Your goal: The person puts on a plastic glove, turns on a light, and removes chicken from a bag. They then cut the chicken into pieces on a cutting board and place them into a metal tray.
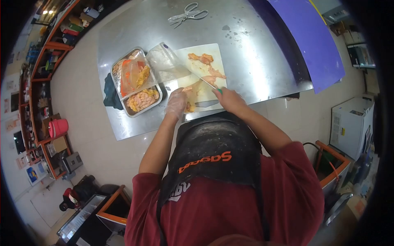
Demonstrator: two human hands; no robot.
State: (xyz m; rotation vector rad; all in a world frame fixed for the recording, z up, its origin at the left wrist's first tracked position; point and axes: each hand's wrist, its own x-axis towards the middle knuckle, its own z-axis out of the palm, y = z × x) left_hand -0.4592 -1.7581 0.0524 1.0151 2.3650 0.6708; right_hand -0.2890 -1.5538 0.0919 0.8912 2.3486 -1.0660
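My right hand [230, 101] is closed around the green handle of a knife [208, 82], whose blade slants up and left across the white cutting board [215, 51]. My left hand [176, 102], in a clear plastic glove, is curled at the board's left edge, its fingers on a piece of raw chicken [187, 89]. Part of that piece is hidden by the hand. Beyond the blade lie more raw chicken pieces [201, 58]. A grey, flat, blade-like piece [208, 104] rests along the board's near edge.
Left of the board stands a metal tray [159, 98] of raw chicken, with an orange-printed plastic bag [130, 76] over it. A clear plastic sheet [166, 63] reaches from tray to board. Scissors [188, 15] lie at the far side of the steel table [246, 61]. A purple panel [310, 41] stands right.
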